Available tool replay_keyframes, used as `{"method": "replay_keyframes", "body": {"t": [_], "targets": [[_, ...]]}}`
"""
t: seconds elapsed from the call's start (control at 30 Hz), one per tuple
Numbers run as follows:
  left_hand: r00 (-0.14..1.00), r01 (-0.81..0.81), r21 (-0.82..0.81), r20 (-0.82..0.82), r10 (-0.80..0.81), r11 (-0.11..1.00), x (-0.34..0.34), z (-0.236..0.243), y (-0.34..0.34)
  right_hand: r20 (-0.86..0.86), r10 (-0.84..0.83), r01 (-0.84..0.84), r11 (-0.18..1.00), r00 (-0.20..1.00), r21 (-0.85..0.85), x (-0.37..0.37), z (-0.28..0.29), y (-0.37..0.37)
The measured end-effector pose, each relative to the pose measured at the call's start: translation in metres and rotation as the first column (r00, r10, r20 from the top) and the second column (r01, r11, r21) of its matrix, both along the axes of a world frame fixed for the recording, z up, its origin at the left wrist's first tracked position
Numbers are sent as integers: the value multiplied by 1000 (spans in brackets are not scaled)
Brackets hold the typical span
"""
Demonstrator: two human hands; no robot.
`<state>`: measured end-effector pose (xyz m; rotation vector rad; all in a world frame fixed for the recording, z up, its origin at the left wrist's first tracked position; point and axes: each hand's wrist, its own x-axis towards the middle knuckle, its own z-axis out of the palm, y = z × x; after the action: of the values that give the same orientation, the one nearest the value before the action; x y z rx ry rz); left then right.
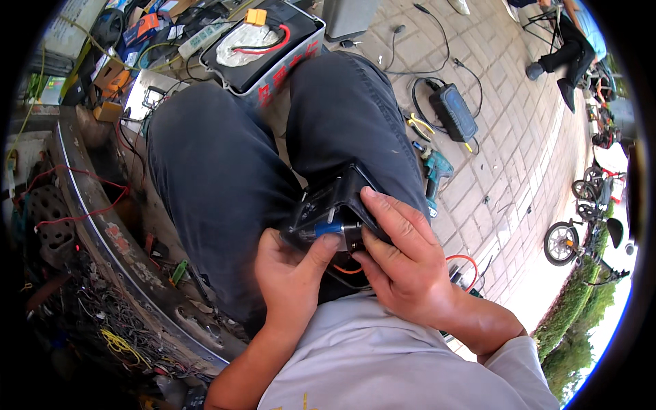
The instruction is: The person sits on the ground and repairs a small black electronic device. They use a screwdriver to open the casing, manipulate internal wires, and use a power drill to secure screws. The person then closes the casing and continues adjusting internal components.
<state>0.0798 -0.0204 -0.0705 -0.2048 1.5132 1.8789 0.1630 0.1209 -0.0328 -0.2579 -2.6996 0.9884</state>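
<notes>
Over my lap, both hands hold a black plastic housing (pixel 345 193) tilted with its hollow side up. Inside it sits a small blue part (pixel 327 228), next to a metal pin; what exactly the part is cannot be made out. My left hand (pixel 290 277) grips the housing's near left side, its thumb pressed beside the blue part. On the right edge, my right hand (pixel 410 266) has its fingers laid along the wall, with the lower fingertips reaching near the opening. A piece of orange wire (pixel 348 270) shows under the housing between my hands.
A grey-black battery box (pixel 290 58) with a yellow connector (pixel 255 17) stands beyond my knees. On the paving to the right lie a black power adapter (pixel 453 111), yellow-handled pliers (pixel 418 126) and a teal power tool (pixel 437 171). Tangled wires (pixel 96 307) crowd the left. Another person (pixel 574 48) sits far right.
</notes>
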Motion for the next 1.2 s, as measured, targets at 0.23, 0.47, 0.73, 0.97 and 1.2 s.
{"method": "replay_keyframes", "body": {"t": [0.23,0.47,0.73,0.97,1.2], "targets": [[1000,5,115,-23,-2,993,2,-8,-7,-50,108,-83,931,993,356,-5,2,11],[989,15,186,-150,13,983,-5,-9,5,-33,92,-66,879,995,472,-21,21,19],[974,72,185,-224,-30,980,-42,16,40,-124,14,54,850,992,524,-33,13,32],[995,-95,137,43,90,986,-49,8,69,-144,18,59,855,989,516,-34,6,32],[986,-151,172,90,138,973,-47,10,66,-141,67,15,859,988,512,-35,9,34]]}}
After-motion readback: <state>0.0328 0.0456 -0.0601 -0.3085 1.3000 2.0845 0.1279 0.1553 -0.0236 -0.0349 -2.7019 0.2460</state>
